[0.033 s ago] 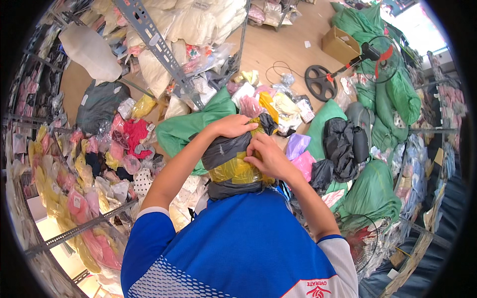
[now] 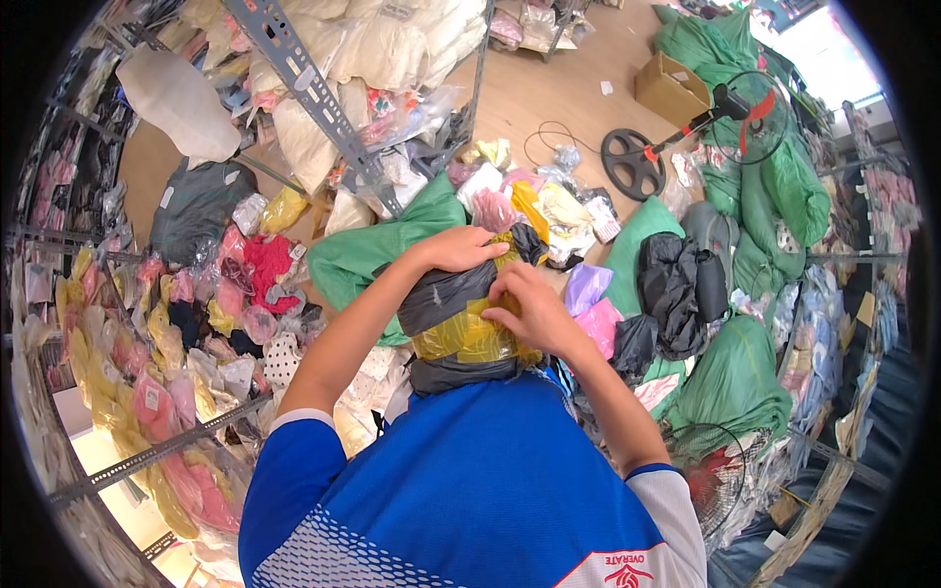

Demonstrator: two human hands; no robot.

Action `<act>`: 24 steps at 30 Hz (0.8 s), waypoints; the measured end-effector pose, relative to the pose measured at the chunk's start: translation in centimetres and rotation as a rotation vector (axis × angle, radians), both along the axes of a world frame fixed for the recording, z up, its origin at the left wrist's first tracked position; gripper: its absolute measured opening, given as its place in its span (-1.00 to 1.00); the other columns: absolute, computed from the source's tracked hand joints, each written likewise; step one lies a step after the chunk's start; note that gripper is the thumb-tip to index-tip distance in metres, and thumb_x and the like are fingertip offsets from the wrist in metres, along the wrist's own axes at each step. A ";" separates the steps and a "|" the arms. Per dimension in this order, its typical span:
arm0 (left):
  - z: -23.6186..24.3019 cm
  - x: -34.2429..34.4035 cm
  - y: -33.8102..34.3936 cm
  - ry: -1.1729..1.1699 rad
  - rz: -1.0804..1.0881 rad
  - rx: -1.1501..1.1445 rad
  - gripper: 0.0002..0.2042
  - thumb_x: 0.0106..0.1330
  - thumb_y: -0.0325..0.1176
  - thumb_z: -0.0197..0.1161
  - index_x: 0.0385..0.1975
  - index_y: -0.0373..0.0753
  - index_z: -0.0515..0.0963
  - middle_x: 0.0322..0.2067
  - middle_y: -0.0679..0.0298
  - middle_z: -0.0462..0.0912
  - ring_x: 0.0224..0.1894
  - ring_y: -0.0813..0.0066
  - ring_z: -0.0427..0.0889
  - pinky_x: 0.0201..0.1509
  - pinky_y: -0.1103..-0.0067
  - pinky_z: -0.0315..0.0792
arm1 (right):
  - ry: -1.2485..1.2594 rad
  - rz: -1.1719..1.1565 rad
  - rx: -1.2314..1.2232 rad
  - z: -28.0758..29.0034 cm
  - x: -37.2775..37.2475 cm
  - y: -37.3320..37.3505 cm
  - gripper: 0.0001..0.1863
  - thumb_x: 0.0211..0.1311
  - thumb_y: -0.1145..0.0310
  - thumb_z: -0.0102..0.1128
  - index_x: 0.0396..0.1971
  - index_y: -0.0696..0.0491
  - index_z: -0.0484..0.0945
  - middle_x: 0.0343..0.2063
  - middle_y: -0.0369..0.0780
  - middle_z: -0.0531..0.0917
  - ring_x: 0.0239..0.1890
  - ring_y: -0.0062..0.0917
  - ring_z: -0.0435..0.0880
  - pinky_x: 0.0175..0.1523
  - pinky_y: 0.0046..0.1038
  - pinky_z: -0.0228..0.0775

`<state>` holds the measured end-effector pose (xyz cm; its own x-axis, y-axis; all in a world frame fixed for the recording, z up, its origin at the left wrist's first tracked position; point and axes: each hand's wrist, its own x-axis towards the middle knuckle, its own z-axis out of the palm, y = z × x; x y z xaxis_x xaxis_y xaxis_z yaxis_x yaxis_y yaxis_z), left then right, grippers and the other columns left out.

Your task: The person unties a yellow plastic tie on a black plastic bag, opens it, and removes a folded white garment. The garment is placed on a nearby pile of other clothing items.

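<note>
The bundle, grey with yellow tape, lies directly under both hands, against the front of the shirt; what bears its weight is hidden. Its visible length seems to run away from the body, leaning slightly right, though the forearms hide part of its outline. The left hand lies flat across the far end, fingers extended rightward. The right hand is on the right side, nearer the broad tape band, fingers curled and thumb bent in; whether it pinches anything, I cannot tell. A green sack sits just beyond the bundle's far left corner.
</note>
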<state>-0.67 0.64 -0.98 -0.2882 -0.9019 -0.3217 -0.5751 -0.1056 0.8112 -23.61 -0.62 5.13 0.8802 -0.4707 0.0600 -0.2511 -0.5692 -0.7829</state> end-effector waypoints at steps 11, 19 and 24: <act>-0.8 -0.1 -0.9 -0.005 0.029 -0.009 -0.43 0.62 0.07 -0.06 -0.21 -0.43 0.60 -0.29 -0.19 0.68 -0.20 -0.10 0.66 -0.04 0.20 0.46 | -0.133 -0.124 -0.194 -1.9 -3.1 -0.2 -0.74 0.15 0.45 0.49 -0.16 0.09 0.68 -0.09 -0.17 0.64 -0.07 -0.23 0.66 0.04 -0.26 0.55; 2.2 -0.7 -0.6 0.059 0.002 -0.096 -0.49 0.58 0.05 0.04 -0.08 -0.37 0.63 -0.21 -0.11 0.72 -0.16 -0.05 0.68 0.01 0.25 0.49 | -0.341 -0.726 0.248 -6.0 -2.2 -4.3 -0.73 0.31 0.38 0.42 -0.09 0.20 0.64 -0.26 -0.19 0.71 -0.29 -0.49 0.69 -0.25 -0.45 0.55; 3.3 -0.2 -0.7 0.009 -0.038 -0.056 -0.55 0.52 0.00 0.18 0.01 -0.34 0.64 -0.19 0.02 0.76 -0.15 0.15 0.70 0.02 0.32 0.50 | -0.238 -0.688 0.548 -7.3 -1.6 -7.8 -0.79 0.39 0.33 0.39 -0.25 0.20 0.68 -0.43 -0.28 0.71 -0.53 -0.67 0.61 -0.43 -0.58 0.47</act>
